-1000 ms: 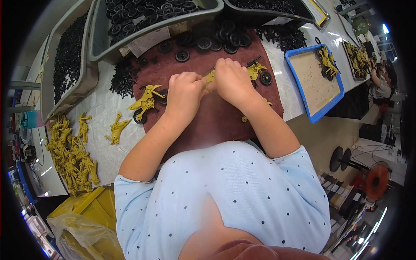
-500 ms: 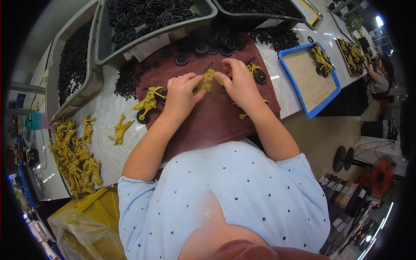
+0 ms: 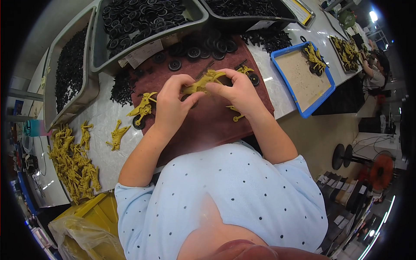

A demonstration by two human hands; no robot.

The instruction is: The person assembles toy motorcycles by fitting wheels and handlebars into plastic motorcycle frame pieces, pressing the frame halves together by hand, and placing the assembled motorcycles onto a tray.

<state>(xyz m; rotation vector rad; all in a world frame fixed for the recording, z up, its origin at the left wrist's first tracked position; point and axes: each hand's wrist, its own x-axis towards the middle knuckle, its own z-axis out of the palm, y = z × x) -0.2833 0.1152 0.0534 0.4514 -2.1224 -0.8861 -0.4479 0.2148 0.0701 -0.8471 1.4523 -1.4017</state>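
Note:
Above a dark red cloth (image 3: 212,125), my left hand (image 3: 170,104) and my right hand (image 3: 242,97) both grip a yellow plastic toy motorcycle body (image 3: 203,82). Fingers and thumbs pinch it from either side and hide part of it. Beside my left wrist lies a yellow toy motorcycle (image 3: 143,107) with a black wheel. Another yellow piece (image 3: 245,70) sits beyond my right hand, near a black wheel (image 3: 254,79). Partly under my right wrist is a yellow part (image 3: 236,115). Loose black wheels (image 3: 174,65) are scattered at the cloth's far side.
A grey bin (image 3: 190,27) of black wheels stands at the back, flanked by bins (image 3: 90,86) of small black parts. Yellow bodies (image 3: 76,169) are heaped at left. On the right is a blue-rimmed tray (image 3: 305,113); a person (image 3: 376,71) sits farther off.
The yellow body between my hands has turned and now shows more of its length. Both hands have shifted slightly, and the whole view has moved a little.

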